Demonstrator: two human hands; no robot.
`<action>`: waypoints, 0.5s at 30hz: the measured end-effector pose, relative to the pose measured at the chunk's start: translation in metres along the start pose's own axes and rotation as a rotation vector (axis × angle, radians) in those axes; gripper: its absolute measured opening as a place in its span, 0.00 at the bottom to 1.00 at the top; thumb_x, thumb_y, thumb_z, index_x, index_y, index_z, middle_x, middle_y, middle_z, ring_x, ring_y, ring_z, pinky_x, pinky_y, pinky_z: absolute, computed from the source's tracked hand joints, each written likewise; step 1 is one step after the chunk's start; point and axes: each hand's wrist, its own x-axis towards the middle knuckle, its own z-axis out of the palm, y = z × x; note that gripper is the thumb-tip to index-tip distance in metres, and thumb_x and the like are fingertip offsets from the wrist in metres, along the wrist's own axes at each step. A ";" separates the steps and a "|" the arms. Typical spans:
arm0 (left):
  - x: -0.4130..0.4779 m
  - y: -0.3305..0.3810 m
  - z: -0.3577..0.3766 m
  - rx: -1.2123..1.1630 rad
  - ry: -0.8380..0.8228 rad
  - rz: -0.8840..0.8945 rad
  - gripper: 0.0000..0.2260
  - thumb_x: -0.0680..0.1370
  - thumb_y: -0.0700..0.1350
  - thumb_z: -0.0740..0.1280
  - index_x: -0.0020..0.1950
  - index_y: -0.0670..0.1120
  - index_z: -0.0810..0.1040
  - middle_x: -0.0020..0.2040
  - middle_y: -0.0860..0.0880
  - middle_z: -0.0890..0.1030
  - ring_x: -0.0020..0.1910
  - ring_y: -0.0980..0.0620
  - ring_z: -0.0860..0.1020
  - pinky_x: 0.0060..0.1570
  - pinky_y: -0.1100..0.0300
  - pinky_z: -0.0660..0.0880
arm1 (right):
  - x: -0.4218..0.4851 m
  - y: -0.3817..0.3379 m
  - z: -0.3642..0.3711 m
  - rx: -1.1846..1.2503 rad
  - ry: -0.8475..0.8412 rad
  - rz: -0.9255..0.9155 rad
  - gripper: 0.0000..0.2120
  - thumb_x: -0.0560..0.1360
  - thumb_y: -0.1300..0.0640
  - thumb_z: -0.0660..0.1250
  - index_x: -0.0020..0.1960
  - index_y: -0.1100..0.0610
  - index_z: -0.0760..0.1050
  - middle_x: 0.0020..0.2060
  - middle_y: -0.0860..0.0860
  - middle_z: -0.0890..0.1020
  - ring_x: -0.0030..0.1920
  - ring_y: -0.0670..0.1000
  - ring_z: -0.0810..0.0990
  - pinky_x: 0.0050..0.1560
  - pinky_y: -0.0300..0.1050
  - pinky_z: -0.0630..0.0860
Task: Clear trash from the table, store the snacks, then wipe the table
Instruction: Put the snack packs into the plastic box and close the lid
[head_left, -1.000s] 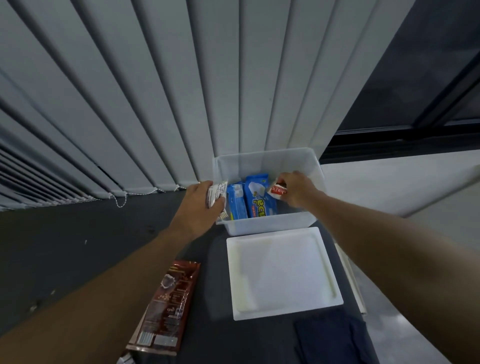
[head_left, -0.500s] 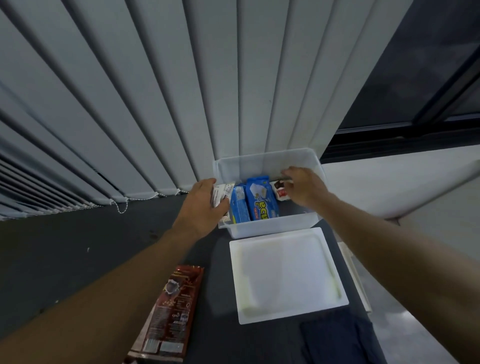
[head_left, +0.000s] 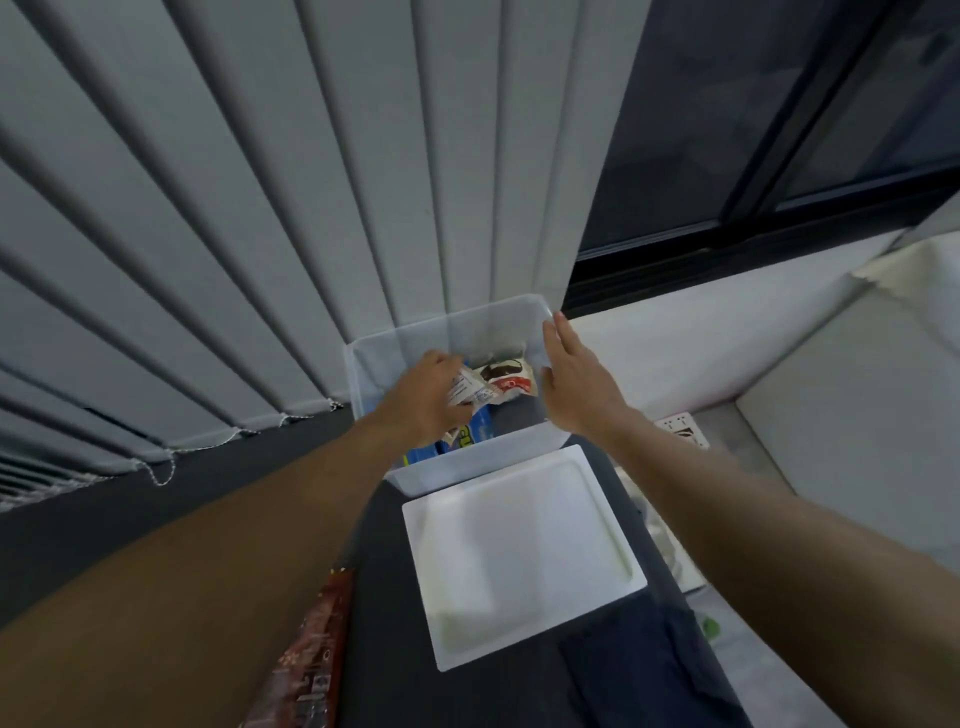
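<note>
A clear plastic bin (head_left: 374, 358) stands at the far end of the dark table (head_left: 384, 582). My left hand (head_left: 423, 400) is inside the bin and grips a small white snack packet (head_left: 467, 391). Under that hand lie blue snack packs (head_left: 470, 439). A white packet with red and brown print (head_left: 508, 382) lies at the bin's right side. My right hand (head_left: 574, 382) hovers over the bin's right wall with straight fingers and holds nothing. The bin's white lid (head_left: 519, 551) lies flat in front of the bin.
A brown snack pack (head_left: 311, 660) lies at the table's near left, partly under my left forearm. A dark blue cloth (head_left: 634, 670) sits at the near right. Vertical blinds (head_left: 260, 208) hang behind the bin. Papers (head_left: 680, 431) lie on the floor to the right.
My right hand let go of the red and white packet, which now lies in the bin, and lifted out with fingers straight. My left hand moved further into the bin with its packet.
</note>
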 end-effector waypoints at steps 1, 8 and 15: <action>0.008 0.002 0.007 0.016 -0.017 0.000 0.23 0.76 0.47 0.73 0.69 0.45 0.72 0.62 0.44 0.72 0.60 0.43 0.74 0.57 0.55 0.70 | 0.000 0.001 0.001 0.011 0.005 0.003 0.37 0.80 0.58 0.63 0.81 0.55 0.44 0.81 0.48 0.45 0.73 0.58 0.66 0.68 0.56 0.72; 0.049 0.018 0.050 -0.164 -0.117 0.038 0.33 0.73 0.51 0.76 0.75 0.52 0.66 0.65 0.56 0.76 0.61 0.53 0.76 0.60 0.61 0.72 | -0.001 0.001 0.002 0.028 0.036 0.005 0.39 0.79 0.58 0.64 0.81 0.53 0.43 0.81 0.47 0.45 0.75 0.56 0.62 0.68 0.57 0.71; 0.059 0.006 0.069 0.214 -0.140 0.098 0.22 0.76 0.64 0.68 0.67 0.55 0.79 0.59 0.49 0.82 0.59 0.45 0.79 0.59 0.49 0.79 | -0.001 -0.001 0.004 0.016 0.076 0.012 0.37 0.79 0.59 0.63 0.81 0.53 0.45 0.81 0.48 0.47 0.74 0.56 0.64 0.67 0.56 0.73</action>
